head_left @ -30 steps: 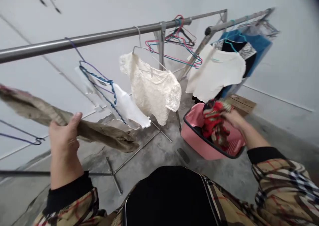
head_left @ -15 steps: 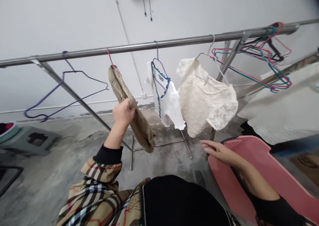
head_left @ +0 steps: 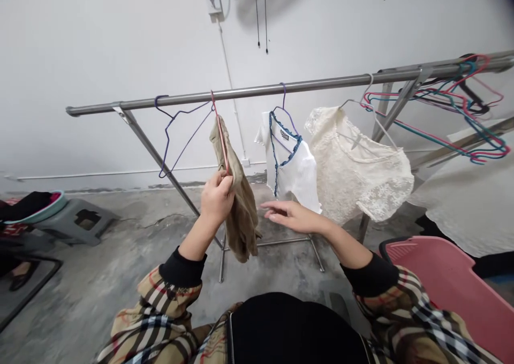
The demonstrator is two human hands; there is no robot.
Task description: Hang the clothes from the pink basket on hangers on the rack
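Observation:
A khaki garment [head_left: 241, 211] hangs on a red hanger [head_left: 219, 128] hooked over the metal rail [head_left: 249, 91]. My left hand [head_left: 217, 197] is closed on the near edge of the garment, where the side of the hanger runs down to my thumb. My right hand [head_left: 295, 215], fingers extended and holding nothing, is just right of the garment, in front of a white top with blue trim [head_left: 293, 163]. Farther right hangs a cream lace top [head_left: 357, 166] on a pale hanger. A bare purple hanger [head_left: 167, 134] hangs left of the garment.
Several red and teal hangers [head_left: 461, 120] cluster at the rail's right. A pink tub [head_left: 445, 283] stands low on the right. On the left, a grey stool [head_left: 80, 222] bears a teal basin [head_left: 56, 209] with dark cloth. Another person's foot [head_left: 24, 278] shows at the left edge.
My right hand has moved left from beside the pink tub to near the khaki garment. That garment has turned, showing more of the red hanger. The view has shifted left.

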